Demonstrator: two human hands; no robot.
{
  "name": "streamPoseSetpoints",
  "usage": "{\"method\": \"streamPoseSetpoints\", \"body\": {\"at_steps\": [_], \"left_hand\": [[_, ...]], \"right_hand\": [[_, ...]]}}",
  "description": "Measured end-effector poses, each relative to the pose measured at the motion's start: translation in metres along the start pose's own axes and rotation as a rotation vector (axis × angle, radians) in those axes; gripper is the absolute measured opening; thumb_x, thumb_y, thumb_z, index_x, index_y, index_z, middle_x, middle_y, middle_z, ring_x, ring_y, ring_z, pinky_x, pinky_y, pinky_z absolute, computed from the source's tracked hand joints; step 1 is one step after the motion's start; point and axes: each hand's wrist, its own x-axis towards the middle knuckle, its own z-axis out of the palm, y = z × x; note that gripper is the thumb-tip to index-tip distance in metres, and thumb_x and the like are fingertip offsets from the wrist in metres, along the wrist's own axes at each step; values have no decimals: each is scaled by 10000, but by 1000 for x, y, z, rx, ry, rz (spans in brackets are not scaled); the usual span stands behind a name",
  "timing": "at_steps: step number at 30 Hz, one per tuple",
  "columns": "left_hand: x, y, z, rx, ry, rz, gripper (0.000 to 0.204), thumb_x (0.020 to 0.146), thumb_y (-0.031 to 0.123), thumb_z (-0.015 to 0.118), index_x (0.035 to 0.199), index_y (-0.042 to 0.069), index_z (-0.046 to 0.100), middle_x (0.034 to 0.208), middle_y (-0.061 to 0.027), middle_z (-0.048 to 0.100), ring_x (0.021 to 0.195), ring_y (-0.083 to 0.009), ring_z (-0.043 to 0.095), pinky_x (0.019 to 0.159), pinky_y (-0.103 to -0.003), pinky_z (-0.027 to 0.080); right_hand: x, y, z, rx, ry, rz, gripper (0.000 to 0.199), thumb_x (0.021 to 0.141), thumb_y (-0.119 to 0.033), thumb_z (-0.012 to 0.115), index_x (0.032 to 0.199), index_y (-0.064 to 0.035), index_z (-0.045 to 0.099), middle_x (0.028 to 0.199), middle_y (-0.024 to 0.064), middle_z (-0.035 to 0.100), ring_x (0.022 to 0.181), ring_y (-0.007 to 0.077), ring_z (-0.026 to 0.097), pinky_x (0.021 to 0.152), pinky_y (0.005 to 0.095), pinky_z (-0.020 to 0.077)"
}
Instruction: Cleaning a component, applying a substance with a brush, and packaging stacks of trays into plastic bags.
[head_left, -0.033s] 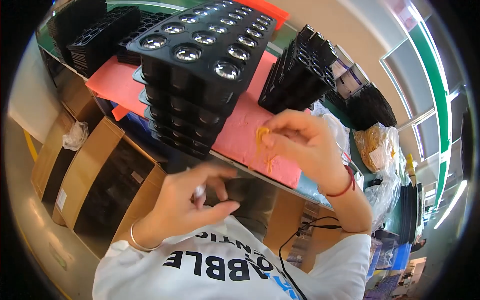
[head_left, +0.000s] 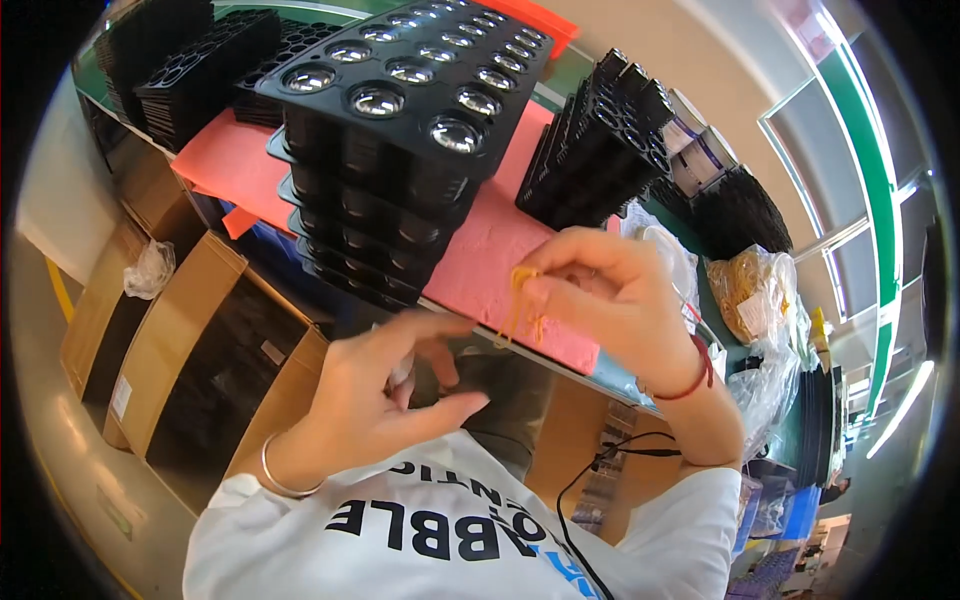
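My right hand (head_left: pixel 600 290) is closed in a pinch on a thin yellow rubber band (head_left: pixel 519 275), above the front edge of a pink mat (head_left: pixel 480 260). Part of the band dangles below the fingertips. My left hand (head_left: pixel 385 385) is open nearer my body, thumb and index finger apart, with nothing seen between them; its fingers are slightly blurred. Beyond it rises a tall stack of black trays (head_left: pixel 380 150), the top one holding rows of shiny clear domes (head_left: pixel 456 134). A second yellow loop (head_left: pixel 540 328) shows just below my right fingers.
More black trays (head_left: pixel 600 140) stand at the mat's right end, others (head_left: pixel 210 80) at the far left. A bag of yellow rubber bands (head_left: pixel 738 295) and clear plastic lie to the right. Cardboard boxes (head_left: pixel 190 340) stand below left. A black cable (head_left: pixel 590 480) hangs beside my shirt.
My right hand has dropped slightly, and the rubber band hangs lower, over the mat's edge. My left thumb and fingers have shifted a little.
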Motion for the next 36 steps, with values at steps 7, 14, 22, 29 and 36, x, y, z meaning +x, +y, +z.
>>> {"method": "streamPoseSetpoints", "body": {"at_steps": [7,14,22,29,36], "left_hand": [[22,1,13,28,68,235,197,726,82,767,899,46,680,656,-13,599,439,-24,404,398,-186,292],[17,1,4,-146,154,382,79,757,54,741,821,40,697,749,-27,582,540,-28,403,439,-194,272],[8,-10,-10,-890,-60,264,230,917,234,559,814,28,549,858,-141,602,744,-139,544,637,-249,412],[-3,1,-27,-634,-517,379,150,840,120,626,936,7,599,1033,-73,655,482,-63,378,452,-201,338],[-20,-9,-7,-711,-467,440,211,821,105,662,992,43,554,1077,-53,646,458,-58,330,443,-196,311]], "right_hand": [[-21,-16,14,-398,-67,-302,116,817,9,613,913,-14,673,941,67,611,805,100,572,653,221,446],[-25,-15,26,311,-82,-22,122,913,-29,514,1021,18,546,943,82,614,841,133,580,745,263,454],[-23,-24,18,511,-185,4,179,901,-31,530,1079,-25,509,804,28,563,719,83,501,651,236,398],[-27,-79,23,-1206,-44,-873,345,565,-12,769,906,-43,721,785,28,535,554,145,506,510,234,376],[10,-130,2,-1632,278,-925,538,746,-254,759,1248,-195,575,1457,247,279,1103,338,529,854,385,482]]}}
